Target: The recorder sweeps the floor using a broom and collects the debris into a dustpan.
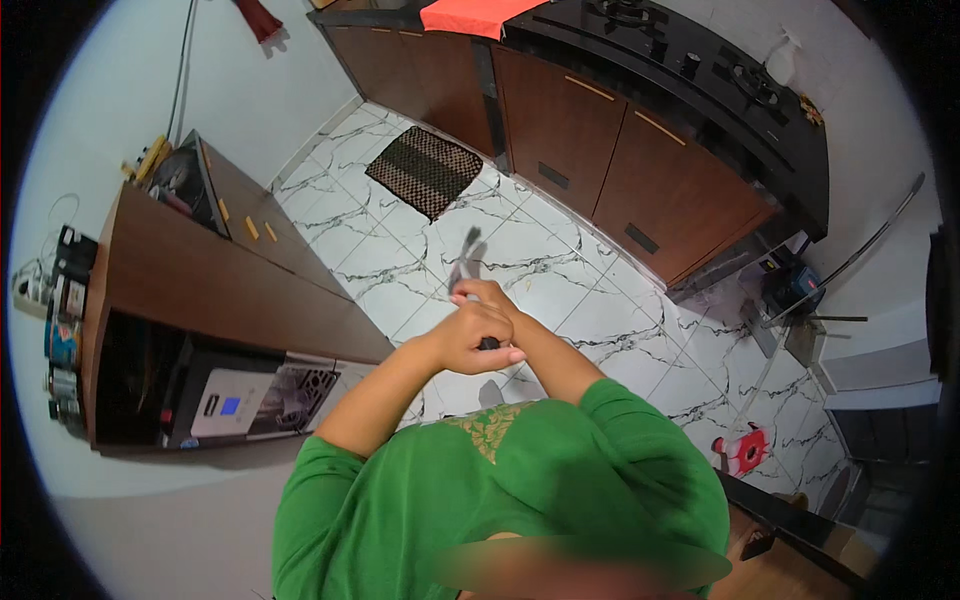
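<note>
My left hand (474, 337) is wrapped around the top of a long-handled floor tool, whose dark handle end pokes out beside the thumb. Farther down the same handle, my right hand (486, 295) closes on it, its wrist close to the left hand. Beyond the hands, the blurred grey and dark lower part of the long-handled floor tool (469, 259) shows over the white marble-patterned tiles (570, 281). My hands cover most of the handle. Blur hides the exact kind of tool head.
A checkered doormat (424, 172) lies ahead, near brown cabinets (559, 127) under a black gas stove (675, 75). An orange cloth (480, 15) hangs over the counter edge. A brown wooden cabinet (225, 277) stands left. Rightward are a dark machine (791, 285) and a red object (750, 450).
</note>
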Action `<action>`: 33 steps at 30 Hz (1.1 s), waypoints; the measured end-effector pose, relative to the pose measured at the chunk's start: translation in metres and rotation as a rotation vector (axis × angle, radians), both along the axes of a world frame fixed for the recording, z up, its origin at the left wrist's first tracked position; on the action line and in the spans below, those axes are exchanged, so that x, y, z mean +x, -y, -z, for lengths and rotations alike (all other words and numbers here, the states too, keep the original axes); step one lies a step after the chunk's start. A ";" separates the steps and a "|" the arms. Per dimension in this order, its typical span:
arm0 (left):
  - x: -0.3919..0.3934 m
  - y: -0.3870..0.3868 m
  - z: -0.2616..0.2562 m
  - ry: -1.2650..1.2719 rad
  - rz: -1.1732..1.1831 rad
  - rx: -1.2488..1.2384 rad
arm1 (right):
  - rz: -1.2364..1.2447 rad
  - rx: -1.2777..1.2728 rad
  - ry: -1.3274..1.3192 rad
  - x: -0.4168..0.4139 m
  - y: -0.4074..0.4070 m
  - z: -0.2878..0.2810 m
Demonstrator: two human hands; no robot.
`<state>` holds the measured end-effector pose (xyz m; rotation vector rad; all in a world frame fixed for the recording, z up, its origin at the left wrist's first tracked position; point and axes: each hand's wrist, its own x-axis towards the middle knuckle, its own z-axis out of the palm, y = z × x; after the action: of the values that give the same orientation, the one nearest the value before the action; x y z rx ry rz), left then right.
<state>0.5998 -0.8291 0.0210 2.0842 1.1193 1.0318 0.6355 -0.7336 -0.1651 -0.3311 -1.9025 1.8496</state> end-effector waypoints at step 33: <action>0.007 -0.282 0.053 0.341 0.406 -0.559 | 0.851 0.260 0.398 0.134 -0.206 0.067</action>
<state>0.6066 -0.5475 -0.0315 1.5267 0.6715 0.7304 0.7697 -0.5281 -0.2318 -1.2591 -1.7783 1.0056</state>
